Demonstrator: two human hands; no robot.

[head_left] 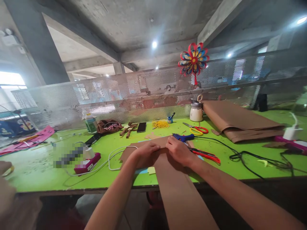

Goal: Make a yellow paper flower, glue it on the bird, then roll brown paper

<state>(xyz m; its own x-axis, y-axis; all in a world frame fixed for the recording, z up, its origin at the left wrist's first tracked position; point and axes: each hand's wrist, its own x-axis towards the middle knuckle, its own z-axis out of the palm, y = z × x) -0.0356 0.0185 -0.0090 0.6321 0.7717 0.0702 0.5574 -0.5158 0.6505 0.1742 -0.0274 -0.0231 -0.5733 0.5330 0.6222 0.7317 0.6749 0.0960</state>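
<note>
A long strip of brown kraft paper (179, 195) hangs over the table's front edge toward me, its far end lying on the green table (43, 179). My left hand (146, 152) grips the paper's far end, thumb and fingers pressed together. Close beside it on the right, my right hand (179, 151) pinches the same edge. A blue glue gun (184, 138) lies just beyond my right hand. Red-handled scissors (207, 155) rest to the right of that hand, partly behind it. More brown paper and a small yellow slip (151, 170) lie under and near my left hand.
At the right sits a folded stack of brown paper (242, 119); black cords (237, 156) trail below it. Yellow-red scissors (198, 130), a white jar (196, 112) and a phone (141, 127) lie farther back. A purple power strip (87, 164) is left. Another person's hand shows far left.
</note>
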